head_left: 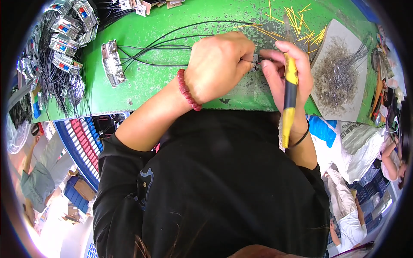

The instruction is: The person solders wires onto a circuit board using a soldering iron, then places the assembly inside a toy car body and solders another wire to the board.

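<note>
My left hand (221, 64), with a red bead bracelet at its wrist, is closed in a pinch on a small metal connector (255, 61) above the green bench. Thin black cables (170, 46) run leftward from under that hand to a silver metal module (112, 63) lying on the bench. My right hand (297, 77) is curled around a yellow-and-black handled tool (290, 92); its narrow grey end points away from me and is blurred, so its exact kind is unclear. The right thumb and a fingertip are close to the connector; I cannot tell whether they touch it.
Several silver modules with black wires (64, 43) are heaped at the left. Thin yellow sleeves (297, 21) lie scattered at the far right. A pale board (337, 101) carries a pile of wire scraps (337, 71). Hand tools (379, 81) line the right edge. Other people are in the background.
</note>
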The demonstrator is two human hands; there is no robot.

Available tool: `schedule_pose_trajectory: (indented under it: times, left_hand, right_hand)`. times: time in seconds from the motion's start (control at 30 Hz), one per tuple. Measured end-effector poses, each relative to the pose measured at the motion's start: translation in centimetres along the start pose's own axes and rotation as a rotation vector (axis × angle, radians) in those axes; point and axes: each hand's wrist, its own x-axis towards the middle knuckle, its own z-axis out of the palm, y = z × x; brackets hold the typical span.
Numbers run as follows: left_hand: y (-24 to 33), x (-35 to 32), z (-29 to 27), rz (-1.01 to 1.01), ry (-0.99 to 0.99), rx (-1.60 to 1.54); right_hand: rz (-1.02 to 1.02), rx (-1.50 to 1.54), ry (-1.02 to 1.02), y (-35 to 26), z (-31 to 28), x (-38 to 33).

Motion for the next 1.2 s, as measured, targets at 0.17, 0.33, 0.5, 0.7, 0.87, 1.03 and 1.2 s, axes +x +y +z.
schedule_pose_trajectory:
  times: [0.17,0.33,0.5,0.7,0.87,1.03,1.2]
  left_hand:
    - [0.0,-0.2,0.2,0.001,0.048,-0.081]
    - [-0.2,-0.2,1.0,0.028,0.109,-0.03]
    - [-0.2,0.2,1.4,0.141,0.139,0.108]
    - [0.0,0.4,1.2,0.139,0.073,0.179]
    - [-0.5,0.6,1.1,0.164,0.068,0.133]
    - [-0.4,0.6,1.0,0.158,0.059,0.118]
    - [-0.4,0.5,1.2,0.158,0.068,0.144]
  right_hand:
    - [-0.025,-0.032,-0.043,0.6,-0.1,0.0]
    - [-0.058,-0.048,0.008,1.2,-0.2,-0.2]
    - [0.101,0.053,0.014,-1.1,-2.6,-1.9]
    - [0.078,0.196,0.152,0.2,-4.2,-3.9]
    - [0.097,0.216,0.234,0.4,-4.0,-3.9]
    - [0.077,0.225,0.183,1.1,-4.5,-4.0]
    - [0.078,0.201,0.144,1.1,-4.4,-3.9]
